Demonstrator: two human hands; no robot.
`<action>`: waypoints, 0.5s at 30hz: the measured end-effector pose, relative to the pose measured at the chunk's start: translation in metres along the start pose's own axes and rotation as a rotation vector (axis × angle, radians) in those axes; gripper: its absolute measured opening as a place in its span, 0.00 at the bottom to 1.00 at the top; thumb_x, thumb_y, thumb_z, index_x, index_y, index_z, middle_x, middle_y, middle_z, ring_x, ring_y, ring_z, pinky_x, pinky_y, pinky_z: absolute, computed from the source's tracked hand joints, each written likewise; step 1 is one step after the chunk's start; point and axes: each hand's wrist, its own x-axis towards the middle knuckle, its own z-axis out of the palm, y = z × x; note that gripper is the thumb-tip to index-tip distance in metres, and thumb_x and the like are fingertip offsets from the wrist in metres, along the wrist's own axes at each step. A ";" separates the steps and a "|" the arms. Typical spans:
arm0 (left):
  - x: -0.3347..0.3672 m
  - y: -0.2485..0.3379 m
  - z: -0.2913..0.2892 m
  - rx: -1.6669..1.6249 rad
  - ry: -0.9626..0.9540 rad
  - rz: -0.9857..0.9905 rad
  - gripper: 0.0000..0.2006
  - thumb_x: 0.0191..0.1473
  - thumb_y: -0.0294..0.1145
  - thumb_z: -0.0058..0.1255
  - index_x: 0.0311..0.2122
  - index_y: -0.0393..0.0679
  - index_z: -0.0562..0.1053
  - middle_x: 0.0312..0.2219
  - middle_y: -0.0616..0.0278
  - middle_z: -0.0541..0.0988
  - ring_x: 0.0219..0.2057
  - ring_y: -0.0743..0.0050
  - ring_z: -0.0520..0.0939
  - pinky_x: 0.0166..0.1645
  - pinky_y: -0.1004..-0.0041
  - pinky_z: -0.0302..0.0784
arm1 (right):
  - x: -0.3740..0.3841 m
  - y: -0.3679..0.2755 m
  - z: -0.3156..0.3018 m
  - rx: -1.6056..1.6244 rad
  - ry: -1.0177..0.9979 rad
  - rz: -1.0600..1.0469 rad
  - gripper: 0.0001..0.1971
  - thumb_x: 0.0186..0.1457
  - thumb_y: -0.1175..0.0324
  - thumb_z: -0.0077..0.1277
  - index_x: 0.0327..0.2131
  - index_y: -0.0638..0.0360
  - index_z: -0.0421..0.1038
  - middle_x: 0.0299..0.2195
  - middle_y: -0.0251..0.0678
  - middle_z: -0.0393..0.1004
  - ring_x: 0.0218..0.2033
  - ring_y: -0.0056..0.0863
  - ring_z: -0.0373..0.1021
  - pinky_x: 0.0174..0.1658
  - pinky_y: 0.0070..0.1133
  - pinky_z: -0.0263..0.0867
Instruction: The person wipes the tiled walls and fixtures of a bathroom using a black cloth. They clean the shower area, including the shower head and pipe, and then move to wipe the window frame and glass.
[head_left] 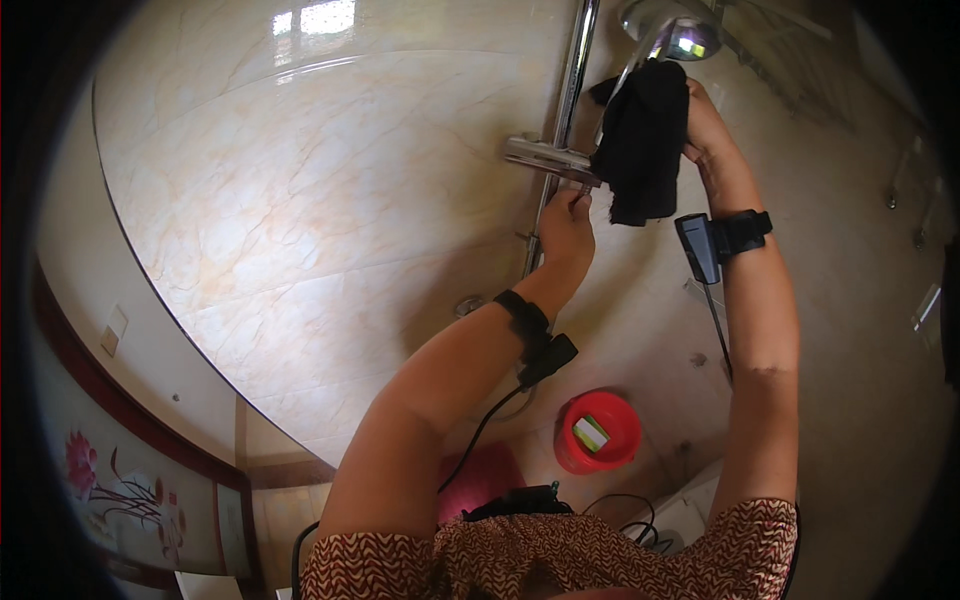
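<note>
A black cloth (645, 140) hangs in folds against the chrome shower fitting. My right hand (704, 125) is closed on its right side, with most of the fingers hidden behind the fabric. Just below and left of the cloth, a chrome bracket (550, 157) juts from the upright shower pipe (577, 75). My left hand (570, 232) reaches up under it, thumb and fingers pinched around a small chrome part at the bracket's right end. Above the cloth is a round chrome shower head (678, 30).
Below my arms a red bucket (600, 432) holds a green-and-white packet (591, 434). Marbled tile wall (300, 220) stands ahead. Cables run from black wrist-worn devices (699, 248) on both arms. A pink-red object (485, 480) lies low by my body, and a flower-patterned panel (130, 480) stands left.
</note>
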 end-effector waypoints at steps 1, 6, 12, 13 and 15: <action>-0.005 0.004 0.000 0.020 -0.028 -0.013 0.06 0.56 0.26 0.49 0.33 0.34 0.74 0.20 0.62 0.74 0.25 0.78 0.72 0.32 0.73 0.69 | -0.002 0.000 0.000 0.006 0.001 0.008 0.12 0.56 0.68 0.54 0.41 0.65 0.74 0.33 0.35 0.78 0.32 0.22 0.75 0.36 0.19 0.72; -0.015 0.017 -0.006 0.109 -0.075 -0.020 0.07 0.57 0.27 0.46 0.31 0.34 0.73 0.21 0.58 0.76 0.25 0.72 0.76 0.33 0.72 0.70 | -0.006 -0.002 0.008 -0.061 0.017 0.041 0.11 0.55 0.69 0.55 0.40 0.65 0.75 0.33 0.34 0.78 0.32 0.21 0.75 0.36 0.19 0.72; -0.015 0.026 -0.012 0.229 -0.163 -0.034 0.09 0.57 0.28 0.44 0.32 0.34 0.74 0.23 0.49 0.78 0.25 0.57 0.80 0.31 0.66 0.72 | -0.008 -0.003 0.011 -0.158 -0.047 -0.020 0.10 0.55 0.70 0.53 0.39 0.63 0.74 0.33 0.30 0.77 0.31 0.17 0.73 0.36 0.17 0.70; -0.014 0.030 -0.013 0.276 -0.191 -0.052 0.09 0.57 0.29 0.45 0.34 0.35 0.74 0.25 0.46 0.78 0.28 0.51 0.80 0.34 0.63 0.72 | -0.010 -0.001 0.009 -0.167 -0.060 0.006 0.10 0.55 0.70 0.53 0.40 0.64 0.74 0.33 0.31 0.77 0.32 0.19 0.73 0.37 0.17 0.70; -0.007 0.040 -0.019 0.375 -0.241 -0.080 0.09 0.58 0.31 0.47 0.37 0.37 0.75 0.29 0.41 0.78 0.35 0.39 0.78 0.39 0.55 0.72 | -0.008 0.003 0.009 -0.181 -0.090 0.047 0.11 0.56 0.71 0.52 0.41 0.66 0.74 0.35 0.34 0.78 0.33 0.21 0.74 0.38 0.18 0.71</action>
